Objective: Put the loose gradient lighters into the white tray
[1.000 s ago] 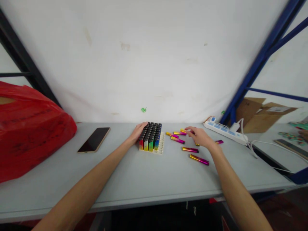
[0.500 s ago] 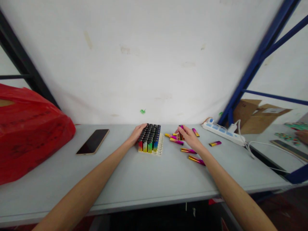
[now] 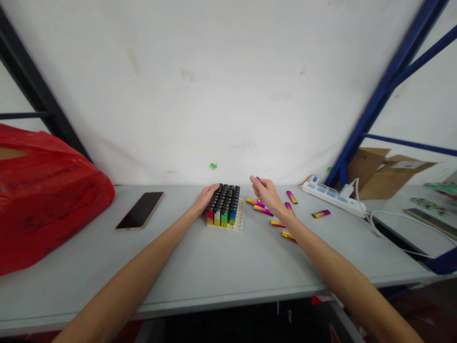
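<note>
"Many lighters stand in the tray near the back edge of the table. Hands?"
"Right hand grips another lighter; left hand touches the block, grip unclear. Likely loading; seating calls for aligning over a bare hole."

Soft, fairly bright light washes the white wall and grey table, its source out of sight, then dies to near black under the front edge. Loose lighters glint; faint sheen marks the red plastic bag. From here, detail smears past the right edge, where the blue post looks stretched.
</note>
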The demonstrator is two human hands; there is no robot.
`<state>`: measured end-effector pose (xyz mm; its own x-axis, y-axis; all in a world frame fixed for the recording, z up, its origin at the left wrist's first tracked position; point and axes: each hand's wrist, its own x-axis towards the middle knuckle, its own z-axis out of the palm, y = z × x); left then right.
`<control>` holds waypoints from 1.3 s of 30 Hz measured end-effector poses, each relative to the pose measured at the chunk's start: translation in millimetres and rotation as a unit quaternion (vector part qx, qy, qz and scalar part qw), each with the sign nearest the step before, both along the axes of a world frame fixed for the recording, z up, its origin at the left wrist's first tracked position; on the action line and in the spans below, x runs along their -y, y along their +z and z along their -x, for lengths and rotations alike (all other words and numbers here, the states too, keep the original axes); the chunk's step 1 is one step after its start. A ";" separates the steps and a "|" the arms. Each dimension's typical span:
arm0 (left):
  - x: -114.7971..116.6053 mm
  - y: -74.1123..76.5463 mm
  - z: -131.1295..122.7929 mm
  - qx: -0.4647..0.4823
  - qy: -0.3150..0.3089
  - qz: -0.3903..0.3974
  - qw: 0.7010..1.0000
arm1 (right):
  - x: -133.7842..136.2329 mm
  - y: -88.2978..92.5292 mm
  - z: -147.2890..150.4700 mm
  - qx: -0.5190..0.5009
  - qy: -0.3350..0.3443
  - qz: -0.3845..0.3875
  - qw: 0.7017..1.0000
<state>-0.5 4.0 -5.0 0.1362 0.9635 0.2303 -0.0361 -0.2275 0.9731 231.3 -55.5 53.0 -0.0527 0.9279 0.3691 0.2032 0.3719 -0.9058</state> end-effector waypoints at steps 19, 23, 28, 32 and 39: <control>7.6 7.7 -0.3 0.008 0.006 0.021 1.000 | 3.6 -28.4 -14.5 0.134 -0.096 -0.075 0.983; 6.2 6.8 0.2 0.006 0.010 0.021 1.000 | 5.2 -28.9 -12.5 0.163 -0.100 -0.083 0.978; 3.6 4.2 0.9 0.003 0.008 0.020 1.000 | 3.8 -33.6 -8.2 0.202 -0.116 -0.082 0.969; 5.0 5.7 0.2 0.008 0.015 0.023 1.000 | 5.2 -34.0 -5.3 0.223 -0.097 -0.086 0.966; 6.3 6.7 0.0 0.010 0.009 0.028 1.000 | 1.8 -34.7 -9.5 0.249 -0.044 -0.117 0.960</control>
